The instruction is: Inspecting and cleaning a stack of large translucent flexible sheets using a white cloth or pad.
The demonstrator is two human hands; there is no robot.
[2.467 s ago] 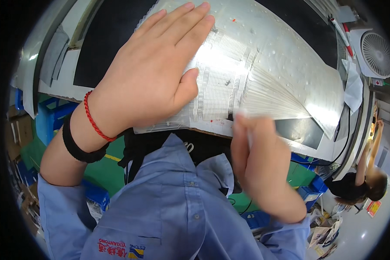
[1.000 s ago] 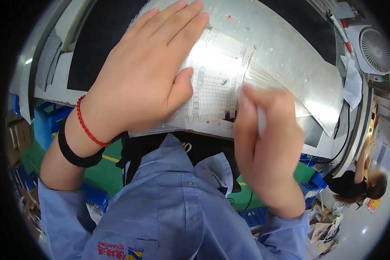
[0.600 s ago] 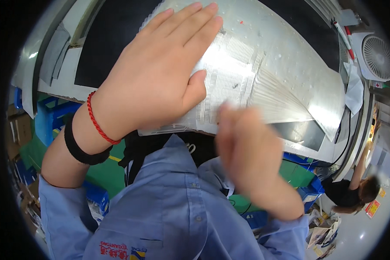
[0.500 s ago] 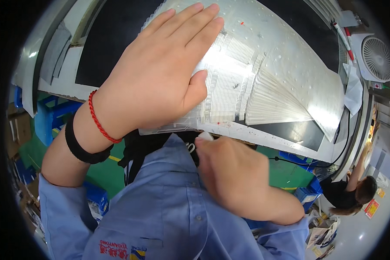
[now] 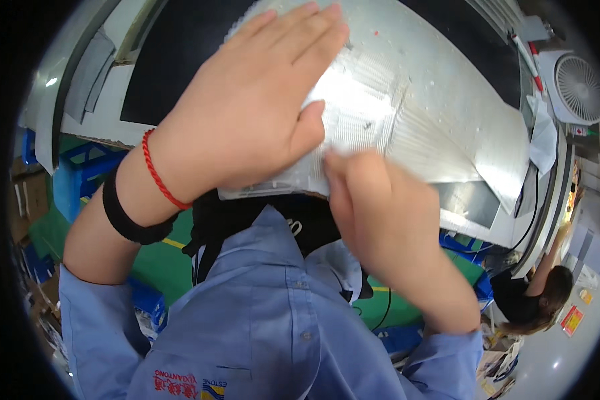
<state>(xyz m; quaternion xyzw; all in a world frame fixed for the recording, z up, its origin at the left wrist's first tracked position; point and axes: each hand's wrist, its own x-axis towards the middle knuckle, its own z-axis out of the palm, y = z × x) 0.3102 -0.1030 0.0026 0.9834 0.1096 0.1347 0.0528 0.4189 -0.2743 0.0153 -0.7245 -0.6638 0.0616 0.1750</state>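
Note:
My left hand (image 5: 253, 107) lies flat, fingers stretched out side by side and thumb apart, on a layered stack of see-through plastic sheets (image 5: 267, 188). To its right, the fanned, ridged edges (image 5: 363, 110) of the stack catch a bright glare. My right hand (image 5: 387, 200) is closed and smeared by motion, its knuckles at the near edge of the ridged part. A small white piece showed at its fingertips earlier; the fingers now hide it. A broad, shiny see-through sheet (image 5: 467, 100) spreads off to the right.
Black mats (image 5: 163, 67) lie on the white workbench (image 5: 470, 227). At the right stand a small white fan (image 5: 580, 90), pens (image 5: 527, 57) and a crumpled white tissue (image 5: 543, 137). Blue stools (image 5: 90, 173) are below the bench. Another person (image 5: 537, 293) is at the far right.
My right hand has moved up and forward from the bench's near edge onto the ridged sheets. My left hand stays pressed flat, shifted very slightly right.

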